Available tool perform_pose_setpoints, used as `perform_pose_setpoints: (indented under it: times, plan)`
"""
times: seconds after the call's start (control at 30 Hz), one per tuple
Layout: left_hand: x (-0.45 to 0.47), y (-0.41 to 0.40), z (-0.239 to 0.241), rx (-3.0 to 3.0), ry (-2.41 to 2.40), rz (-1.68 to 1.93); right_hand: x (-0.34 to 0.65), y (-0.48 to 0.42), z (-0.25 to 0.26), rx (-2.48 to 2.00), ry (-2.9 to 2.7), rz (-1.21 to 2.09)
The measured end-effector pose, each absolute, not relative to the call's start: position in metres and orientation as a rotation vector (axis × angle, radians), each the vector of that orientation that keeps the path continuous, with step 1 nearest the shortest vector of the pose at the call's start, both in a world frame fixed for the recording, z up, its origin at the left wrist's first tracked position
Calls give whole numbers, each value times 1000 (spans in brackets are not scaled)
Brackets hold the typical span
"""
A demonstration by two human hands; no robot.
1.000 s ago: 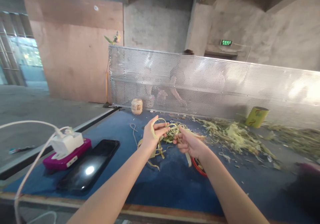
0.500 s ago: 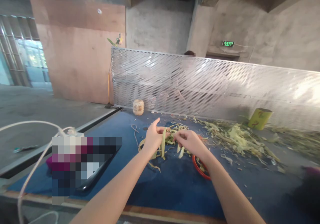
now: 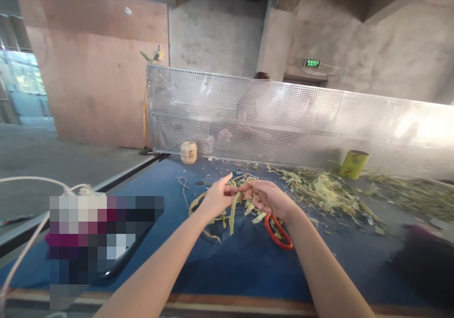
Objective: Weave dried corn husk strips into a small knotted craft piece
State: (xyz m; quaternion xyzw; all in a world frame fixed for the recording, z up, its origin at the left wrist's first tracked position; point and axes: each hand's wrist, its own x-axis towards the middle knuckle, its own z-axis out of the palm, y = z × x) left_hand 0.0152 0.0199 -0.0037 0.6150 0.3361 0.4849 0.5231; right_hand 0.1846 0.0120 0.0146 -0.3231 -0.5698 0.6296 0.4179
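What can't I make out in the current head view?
All head view:
- Finger contact on the pale strip: the left hand and right hand overlap there.
- What the red loop joins: the right hand seems to cover its upper end.
- Magenta item, glossy black item: pixel blocks.
- Person's hands: perforated panel.
- Dark object: blurred, cut by right edge.

Past the perforated screen [image 3: 336,119] I see a person [image 3: 261,76], above it a lit exit sign [image 3: 312,63], in front a pale jar [image 3: 188,153].
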Motion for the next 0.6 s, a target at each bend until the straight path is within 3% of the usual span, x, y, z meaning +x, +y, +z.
perform_pose_setpoints:
  times: [0.6]
  plan:
    - [17,11,7,1187,753,1058,188,15,11,-746,-1449,1557]
